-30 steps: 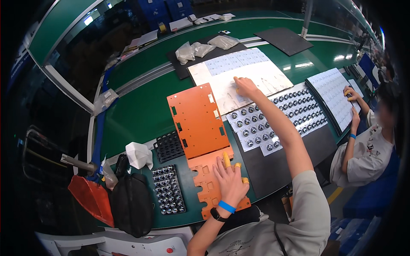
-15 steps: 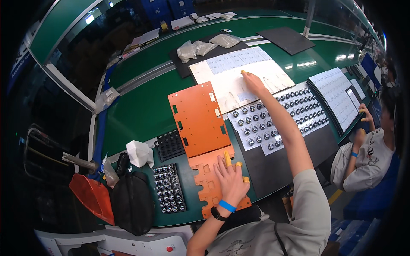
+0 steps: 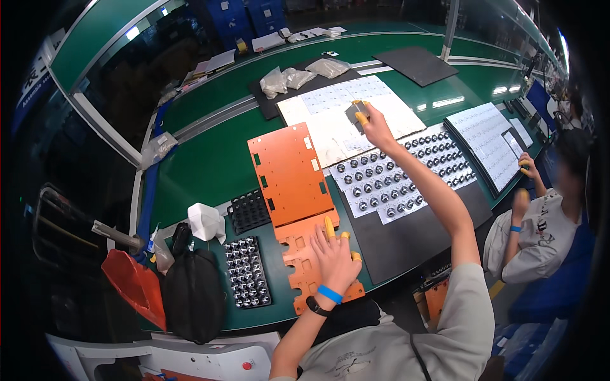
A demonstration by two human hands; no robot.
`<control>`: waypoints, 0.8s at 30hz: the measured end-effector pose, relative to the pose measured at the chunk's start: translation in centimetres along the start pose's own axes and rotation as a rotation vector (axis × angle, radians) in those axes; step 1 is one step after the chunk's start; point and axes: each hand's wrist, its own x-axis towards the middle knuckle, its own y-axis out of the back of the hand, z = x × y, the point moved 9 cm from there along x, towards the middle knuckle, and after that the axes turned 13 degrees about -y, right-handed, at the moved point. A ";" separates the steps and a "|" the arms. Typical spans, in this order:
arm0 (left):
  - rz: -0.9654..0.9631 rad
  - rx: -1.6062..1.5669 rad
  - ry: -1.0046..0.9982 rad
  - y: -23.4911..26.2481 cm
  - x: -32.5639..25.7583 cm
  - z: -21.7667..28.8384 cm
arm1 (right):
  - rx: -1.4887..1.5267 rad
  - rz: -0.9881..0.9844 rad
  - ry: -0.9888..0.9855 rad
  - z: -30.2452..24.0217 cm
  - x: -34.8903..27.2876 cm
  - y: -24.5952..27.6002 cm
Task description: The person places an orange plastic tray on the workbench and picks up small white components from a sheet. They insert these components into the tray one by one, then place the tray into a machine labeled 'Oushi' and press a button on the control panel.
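My left hand point(image 3: 337, 257), yellow finger cots on some fingers, lies with fingers spread on the lower, cut-out part of an orange fixture point(image 3: 298, 244). The fixture's upper orange panel point(image 3: 289, 174) lies beyond it, with small slots and holes. Farther right, my right hand point(image 3: 376, 124) pinches a thin dark grey panel point(image 3: 356, 118) above a white board point(image 3: 314, 130). Pale printed sheets point(image 3: 349, 94) lie along that board's far side. Below my right forearm, white panels point(image 3: 387, 216) carry rows of round, dark-rimmed shiny parts point(image 3: 366, 173).
A black tray of shiny round parts point(image 3: 249, 273) and another black tray point(image 3: 250, 213) sit left of the fixture. Plastic bags point(image 3: 298, 77) lie at the back. A black bag point(image 3: 196, 298) hangs at the left edge. A co-worker point(image 3: 534, 232) works at the right beside a pale sheet stack point(image 3: 486, 143).
My right hand now holds the dark grey panel, which was not visible in it before. My left hand stays on the fixture. The whole view has shifted slightly.
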 end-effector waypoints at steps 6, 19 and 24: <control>0.159 -0.662 0.210 -0.2 -1.0 -1.9 | 0.119 -0.362 0.102 -10.6 -16.4 -2.2; 0.570 -2.446 0.640 -0.5 -2.9 -3.2 | -0.419 -0.407 0.767 -13.3 -30.7 -7.9; 0.617 -2.263 0.825 -2.0 -3.9 -5.8 | -0.307 -0.373 0.799 -13.8 -28.7 -6.5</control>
